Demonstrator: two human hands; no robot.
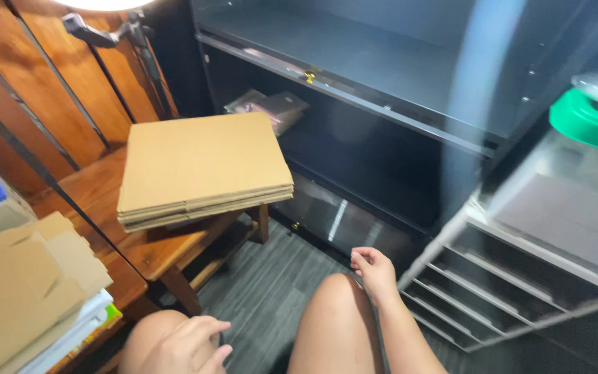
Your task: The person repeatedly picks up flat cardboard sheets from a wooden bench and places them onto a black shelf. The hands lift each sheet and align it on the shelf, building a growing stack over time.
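I am seated and looking down at my knees. My left hand [192, 343] rests on my left knee, fingers loosely spread and holding nothing. My right hand [374, 270] hovers just beyond my right knee with the fingers curled in, nothing in it. A stack of flat brown cardboard sheets [202, 166] lies on a wooden chair [140, 235] ahead on the left, out of reach of both hands.
A black shelf cabinet [382, 90] fills the back, with a wrapped packet [271, 107] on its lower shelf. A white drawer unit [513, 277] and a green-lidded container [590, 121] stand at right. More cardboard pieces [22, 291] and books pile at left, and a lamp stand [126, 41] rises behind the chair.
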